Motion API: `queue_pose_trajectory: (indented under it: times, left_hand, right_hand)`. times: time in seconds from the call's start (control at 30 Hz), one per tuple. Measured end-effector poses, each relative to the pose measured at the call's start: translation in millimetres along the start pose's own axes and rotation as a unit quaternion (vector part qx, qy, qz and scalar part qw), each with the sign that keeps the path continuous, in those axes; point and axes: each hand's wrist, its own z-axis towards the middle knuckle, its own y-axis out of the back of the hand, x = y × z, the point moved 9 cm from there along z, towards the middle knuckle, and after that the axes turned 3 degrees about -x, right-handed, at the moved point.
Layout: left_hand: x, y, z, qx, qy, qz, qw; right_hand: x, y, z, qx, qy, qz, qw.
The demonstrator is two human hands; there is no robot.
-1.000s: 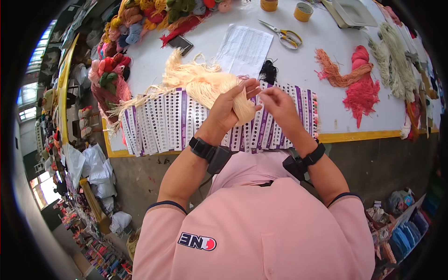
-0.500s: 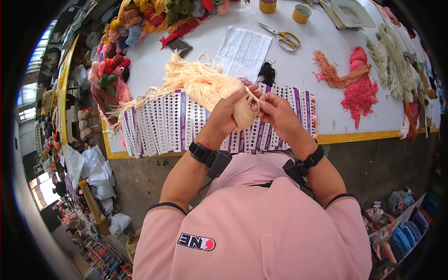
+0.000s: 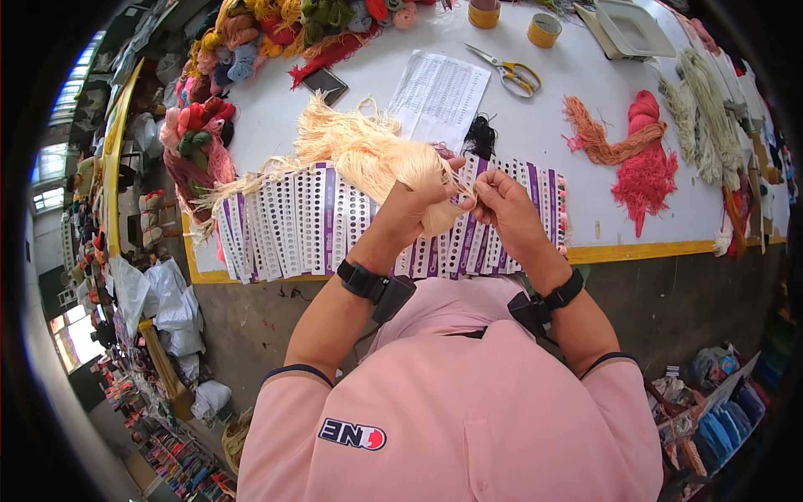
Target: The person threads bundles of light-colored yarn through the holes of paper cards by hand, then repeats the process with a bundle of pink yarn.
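A thick skein of pale peach thread (image 3: 360, 151) lies across the punched cards, its loose ends fanned toward the far left. My left hand (image 3: 410, 207) is wrapped round the skein's near right end. Just right of it, my right hand (image 3: 508, 205) pinches a few strands drawn out from that end, its thumb and forefinger pressed together. Beneath both hands spreads a row of white and purple cards with holes (image 3: 284, 219), overlapping along the table's near edge. Part of the skein is hidden behind my left fingers.
Beyond the skein lie a printed sheet (image 3: 439, 94), yellow-handled scissors (image 3: 508, 70), a dark phone (image 3: 324, 85) and a small bundle of black thread (image 3: 480, 137). Pink and rust skeins (image 3: 642, 167) rest at right. Colourful yarn (image 3: 242, 38) is heaped at far left; yellow edging (image 3: 636, 250) borders the white table.
My right hand has shifted slightly right and nearer, pulling the strands a little away from the skein. My left hand keeps its grip, turned a bit.
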Motion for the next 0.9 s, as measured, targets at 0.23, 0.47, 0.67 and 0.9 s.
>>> queue_pose_trajectory:
  times: [0.23, 0.47, 0.67, 0.9]
  left_hand:
    - [-1.9, 8.3, 1.2, 0.001, -0.010, 0.035, 0.999]
    - [0.1, 15.0, 1.2, 0.035, 0.001, 0.025, 0.999]
    - [-3.6, 13.2, -0.8, 0.039, -0.001, 0.027, 0.999]
    - [-3.3, 10.9, -3.5, 0.038, 0.012, 0.027, 0.999]
  right_hand:
    - [1.5, -9.9, -0.5, 0.033, -0.028, -0.067, 0.997]
    - [7.6, -6.6, 1.6, 0.002, -0.010, 0.047, 0.999]
    - [10.8, -6.2, -1.5, -0.017, 0.000, 0.011, 1.000]
    - [13.2, -6.8, -2.7, -0.025, 0.020, -0.022, 0.999]
